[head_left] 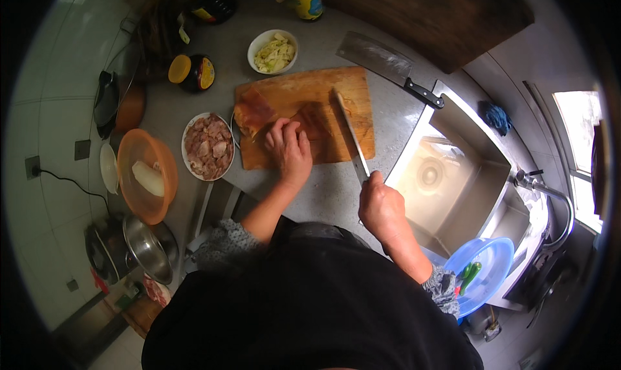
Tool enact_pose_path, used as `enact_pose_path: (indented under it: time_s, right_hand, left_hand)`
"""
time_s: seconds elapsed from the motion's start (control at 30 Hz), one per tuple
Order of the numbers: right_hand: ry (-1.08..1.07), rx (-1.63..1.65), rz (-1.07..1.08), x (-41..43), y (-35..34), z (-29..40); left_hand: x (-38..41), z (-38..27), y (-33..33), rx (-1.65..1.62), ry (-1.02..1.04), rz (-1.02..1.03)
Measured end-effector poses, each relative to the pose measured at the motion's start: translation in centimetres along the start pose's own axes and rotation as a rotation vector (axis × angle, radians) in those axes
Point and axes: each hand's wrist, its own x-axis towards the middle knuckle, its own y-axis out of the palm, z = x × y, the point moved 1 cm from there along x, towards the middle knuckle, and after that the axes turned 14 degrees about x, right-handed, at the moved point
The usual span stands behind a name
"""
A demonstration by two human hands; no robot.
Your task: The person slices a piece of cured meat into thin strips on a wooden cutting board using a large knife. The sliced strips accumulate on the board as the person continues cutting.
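Note:
On a wooden cutting board (301, 84) lie two pieces of reddish-brown meat or skin, one at the left (253, 110) and one near the middle (313, 125). My left hand (290, 149) rests with bent fingers on the near edge of the middle piece. My right hand (383, 205) grips the handle of a knife (353, 134), its narrow blade pointing away over the board's right part. Left of the board stands a bowl of cut raw meat (209, 147). Behind the board is a white bowl of chopped pale green and white pieces (274, 52).
A cleaver (383, 59) lies behind the board, its handle reaching the sink's rim (412, 137). An orange basin (170, 171) holds a pale peeled item. Over the sink's near side sits a blue basin (499, 273) with green peppers. Jars (199, 74) stand at the back left.

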Motion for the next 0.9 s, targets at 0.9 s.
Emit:
enact_pose_path:
  time_s: [0.9]
  right_hand:
    - [-0.135, -0.184, 0.065, 0.8, 1.4, 1.1]
  left_hand:
    - [2.1, 1.5, 5.2, 0.228, 0.142, 0.056]
